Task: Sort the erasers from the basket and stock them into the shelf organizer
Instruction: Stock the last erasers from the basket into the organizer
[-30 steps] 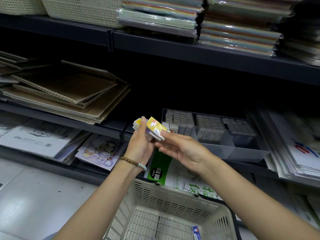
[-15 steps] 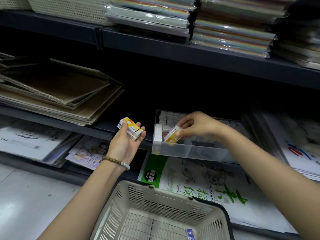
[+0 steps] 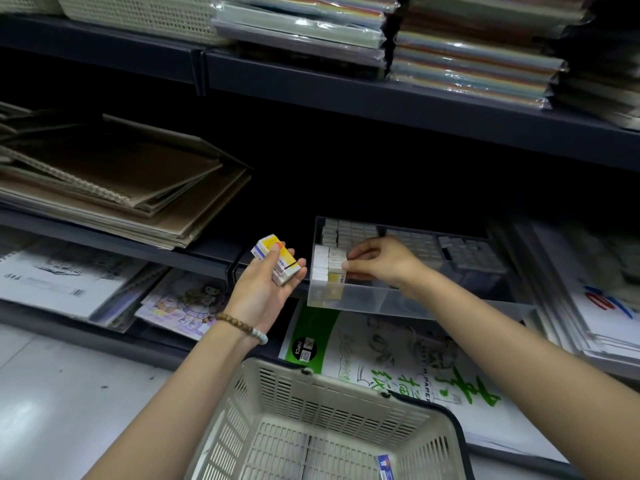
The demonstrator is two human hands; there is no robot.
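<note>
My left hand (image 3: 265, 284) holds a small stack of yellow and white boxed erasers (image 3: 277, 259) in its palm, left of the organizer. A clear shelf organizer (image 3: 367, 303) stands on the lower shelf, with rows of white erasers (image 3: 327, 263) in its left compartment. My right hand (image 3: 379, 261) reaches into that compartment and pinches a yellow and white eraser (image 3: 336, 278) against the front row. A beige basket (image 3: 263, 386) hangs below, with one blue and white eraser (image 3: 386, 466) lying in it.
Grey erasers (image 3: 467, 252) fill the organizer's right compartments. Sketch paper pads (image 3: 398, 362) lie under the organizer, brown spiral notebooks (image 3: 114, 188) on the shelf to the left, wrapped coloured paper (image 3: 474, 60) on the shelf above. White floor (image 3: 52, 393) lies at lower left.
My right hand took one eraser from the stack in my left hand, carried it right into the organizer's left compartment and now holds it low at the front row. My left hand stayed near.
</note>
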